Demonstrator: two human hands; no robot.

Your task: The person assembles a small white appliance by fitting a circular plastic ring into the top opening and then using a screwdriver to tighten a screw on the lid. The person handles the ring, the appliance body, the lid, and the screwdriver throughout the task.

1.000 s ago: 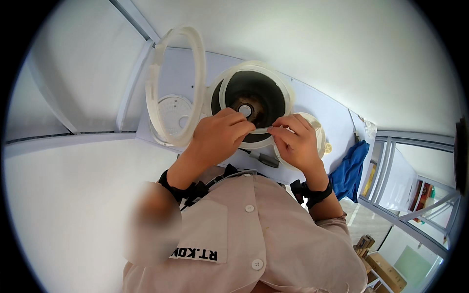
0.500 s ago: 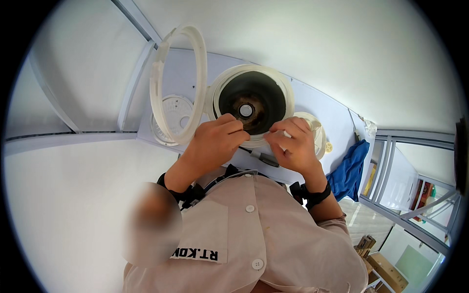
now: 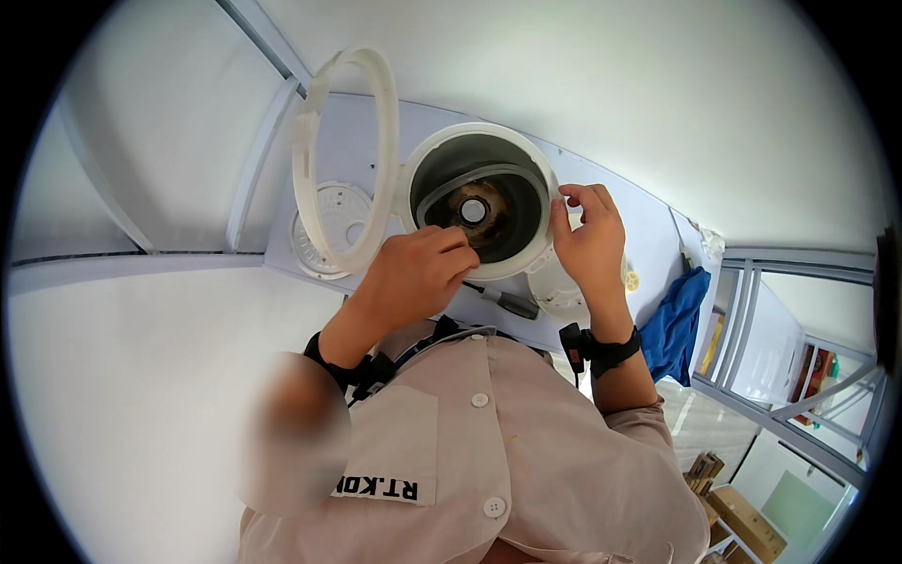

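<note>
A white rice cooker body stands in front of me with its lid frame swung up. Down in its dark, stained inside is a round metal centre piece. A thin grey ring slants across the inside of the cooker. At the near rim my left hand is closed, fingertips pinched; what they grip, if anything, is hidden. By the right rim my right hand has its thumb and index finger apart, close to the edge, with nothing visible between them. The white oval lid frame rises at the left.
A round white perforated plate lies on the table behind the lid frame. A grey-handled tool lies near the front edge. Right of the cooker are a round white part, a small yellowish disc and a blue cloth.
My right hand has moved from the near rim to the right side, and its fingers have spread. The grey ring now shows slanted inside the cooker. My left hand stays nearly in place.
</note>
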